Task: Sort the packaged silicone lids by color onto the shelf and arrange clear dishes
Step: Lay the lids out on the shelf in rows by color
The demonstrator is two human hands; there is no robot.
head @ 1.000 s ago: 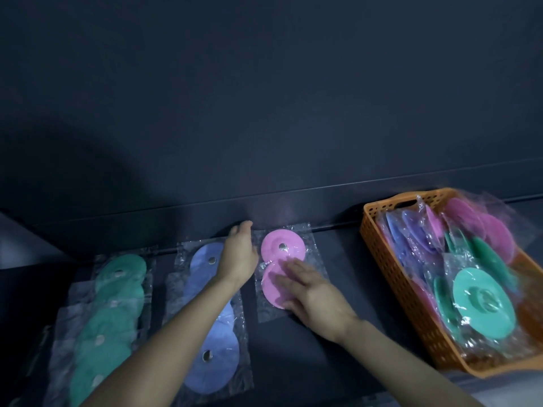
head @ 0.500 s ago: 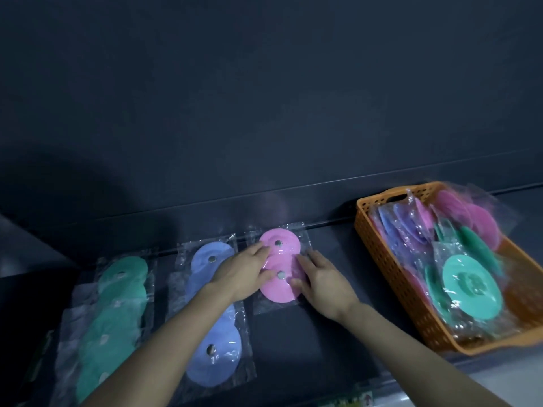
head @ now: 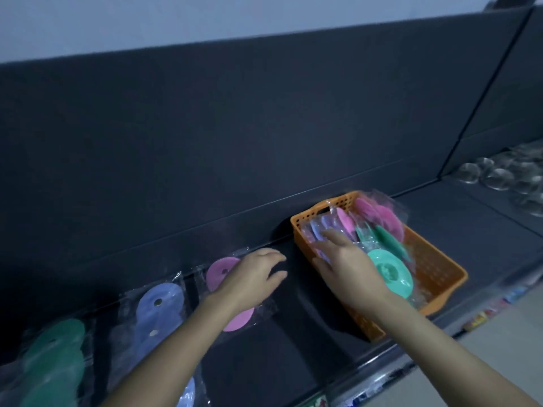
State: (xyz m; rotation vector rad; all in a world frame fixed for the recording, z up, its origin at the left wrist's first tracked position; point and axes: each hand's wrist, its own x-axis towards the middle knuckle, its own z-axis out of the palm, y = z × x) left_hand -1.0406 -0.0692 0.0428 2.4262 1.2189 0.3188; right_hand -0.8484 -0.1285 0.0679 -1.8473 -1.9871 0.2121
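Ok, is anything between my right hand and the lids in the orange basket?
Nothing visible. The right hand is already over the orange basket, fingers on the bagged blue lids at its left end; only their clear wrapping is between.

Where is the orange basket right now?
In the head view, the orange basket sits on the dark shelf, right of the pink lids, with the right hand reaching into it.

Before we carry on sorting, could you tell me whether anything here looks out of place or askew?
Nothing stands out. The green, blue and pink lids lie in separate rows; unsorted lids sit jumbled in the basket, as expected.
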